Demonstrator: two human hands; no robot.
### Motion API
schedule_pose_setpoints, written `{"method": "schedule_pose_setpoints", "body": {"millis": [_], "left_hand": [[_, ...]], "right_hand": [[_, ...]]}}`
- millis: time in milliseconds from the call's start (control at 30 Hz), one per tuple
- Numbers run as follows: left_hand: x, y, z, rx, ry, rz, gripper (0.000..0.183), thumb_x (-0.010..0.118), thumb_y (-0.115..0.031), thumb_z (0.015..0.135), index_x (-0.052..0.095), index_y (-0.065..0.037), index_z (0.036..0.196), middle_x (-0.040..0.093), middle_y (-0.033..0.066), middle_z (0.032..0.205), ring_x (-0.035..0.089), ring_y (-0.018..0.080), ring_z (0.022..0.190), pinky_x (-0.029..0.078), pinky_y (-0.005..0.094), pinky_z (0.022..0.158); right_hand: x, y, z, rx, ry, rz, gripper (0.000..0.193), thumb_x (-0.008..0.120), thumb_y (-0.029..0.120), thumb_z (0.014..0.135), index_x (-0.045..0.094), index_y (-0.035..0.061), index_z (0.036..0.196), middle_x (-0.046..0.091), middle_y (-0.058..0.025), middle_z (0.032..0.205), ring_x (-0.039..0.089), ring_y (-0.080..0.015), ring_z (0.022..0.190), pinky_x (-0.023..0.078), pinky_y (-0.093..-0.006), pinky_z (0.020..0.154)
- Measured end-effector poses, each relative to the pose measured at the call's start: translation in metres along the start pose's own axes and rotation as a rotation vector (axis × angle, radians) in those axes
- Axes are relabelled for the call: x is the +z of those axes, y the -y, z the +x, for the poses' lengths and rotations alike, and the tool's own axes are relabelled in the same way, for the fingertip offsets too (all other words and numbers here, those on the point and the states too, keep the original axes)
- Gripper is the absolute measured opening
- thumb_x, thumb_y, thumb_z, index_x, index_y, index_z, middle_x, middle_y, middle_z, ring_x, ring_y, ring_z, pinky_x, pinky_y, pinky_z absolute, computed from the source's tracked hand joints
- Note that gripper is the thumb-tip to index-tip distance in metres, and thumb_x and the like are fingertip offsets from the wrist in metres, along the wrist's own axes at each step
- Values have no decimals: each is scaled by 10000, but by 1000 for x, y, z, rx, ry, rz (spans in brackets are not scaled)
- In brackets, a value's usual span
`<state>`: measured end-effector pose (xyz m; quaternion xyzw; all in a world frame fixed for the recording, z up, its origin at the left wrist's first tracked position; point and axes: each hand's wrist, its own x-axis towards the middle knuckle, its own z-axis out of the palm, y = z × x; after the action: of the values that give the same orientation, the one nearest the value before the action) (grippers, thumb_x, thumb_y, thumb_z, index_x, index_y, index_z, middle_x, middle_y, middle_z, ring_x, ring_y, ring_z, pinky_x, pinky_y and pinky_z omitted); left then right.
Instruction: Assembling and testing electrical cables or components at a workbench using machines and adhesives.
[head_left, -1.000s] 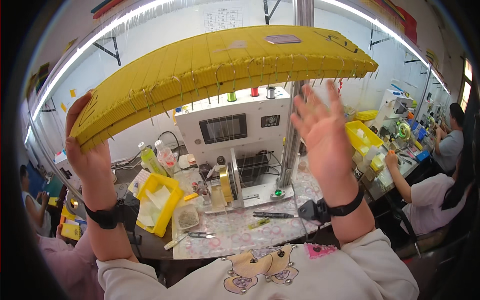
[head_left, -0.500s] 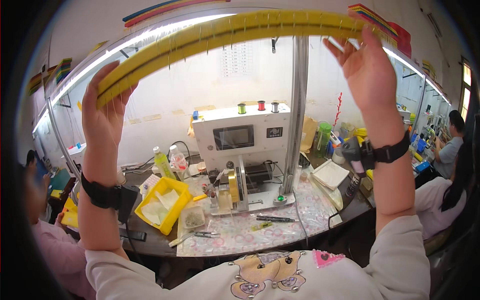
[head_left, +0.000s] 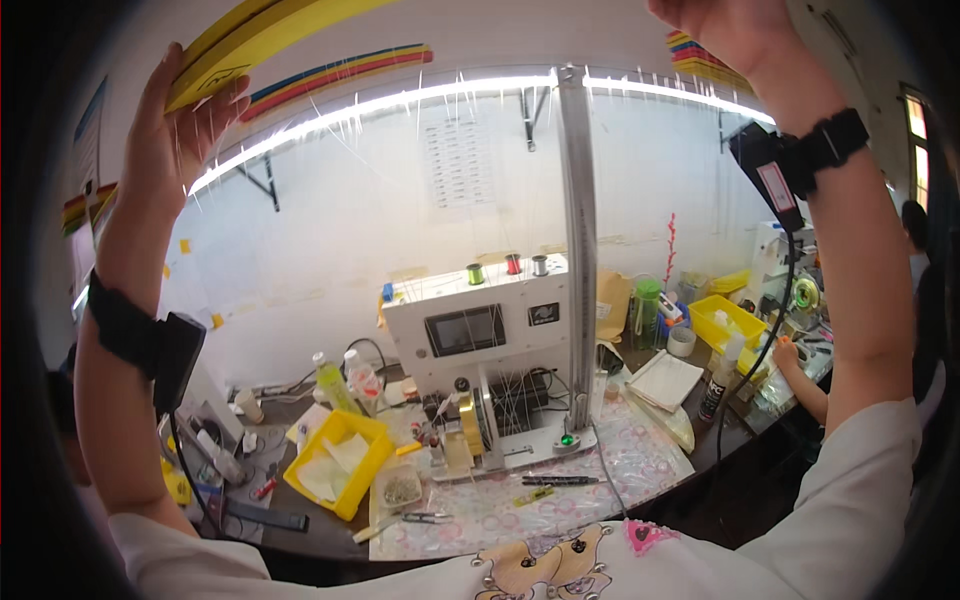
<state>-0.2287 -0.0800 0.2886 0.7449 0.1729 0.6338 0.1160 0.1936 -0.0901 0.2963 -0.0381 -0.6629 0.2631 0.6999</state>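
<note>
Raised at the upper left, my left hand [head_left: 170, 140] is closed round the near end of a long yellow strip [head_left: 250, 40], its fingers spread along the underside. The strip runs up and right out of the top edge, so its far part is hidden. Fine pale threads hang below it in front of the lamp. High at the right, my right hand [head_left: 735, 35] is cut off by the top edge; its fingers and anything in them are mostly out of sight. Each wrist wears a black strap with a small box.
A white winding machine [head_left: 405, 325] with small spools on top stands behind a metal post [head_left: 578, 250]. Around it are a yellow bin [head_left: 370, 470], bottles [head_left: 335, 385], snips [head_left: 425, 518], a black pen [head_left: 560, 480] and a notepad [head_left: 665, 380]. A lit lamp tube [head_left: 400, 97] crosses above. Another person's hand [head_left: 787, 352] works at the right.
The view has tilted upward. The yellow strip and both my hands sit higher in the picture, with the strip now partly out of the top edge. My arms are farther apart.
</note>
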Motion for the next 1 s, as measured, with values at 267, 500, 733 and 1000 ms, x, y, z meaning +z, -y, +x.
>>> {"method": "schedule_pose_setpoints", "body": {"millis": [267,500,733,1000], "left_hand": [[64,-11,48,58,154,372,672,323,-689,813,388,-272,1335,403,144,1346,507,298,1137,460,343,882],[83,20,77,33,89,752,712,257,-718,805,347,-274,1354,268,135,1441,358,400,1251,350,470,990],[102,17,71,-184,49,619,622,336,-537,870,380,-100,1310,336,157,1392,331,342,1275,305,445,1022],[53,35,99,-217,82,613,625,403,-449,907,322,-15,1350,325,166,1399,332,323,1273,270,410,1042]], "right_hand": [[-134,34,41,57,-340,22,376,356,383,940,468,30,877,524,-168,846,543,-286,698,491,-359,567],[-282,92,-2,-99,-716,-117,409,402,313,945,461,-37,1148,472,-236,1155,527,-388,975,486,-388,768],[-325,119,-23,-234,-873,-162,412,370,319,954,489,-60,1059,490,-245,1106,533,-378,947,513,-393,769],[-297,159,-17,-423,-954,-251,327,357,309,921,500,18,966,517,-183,979,520,-289,866,486,-361,656]]}}
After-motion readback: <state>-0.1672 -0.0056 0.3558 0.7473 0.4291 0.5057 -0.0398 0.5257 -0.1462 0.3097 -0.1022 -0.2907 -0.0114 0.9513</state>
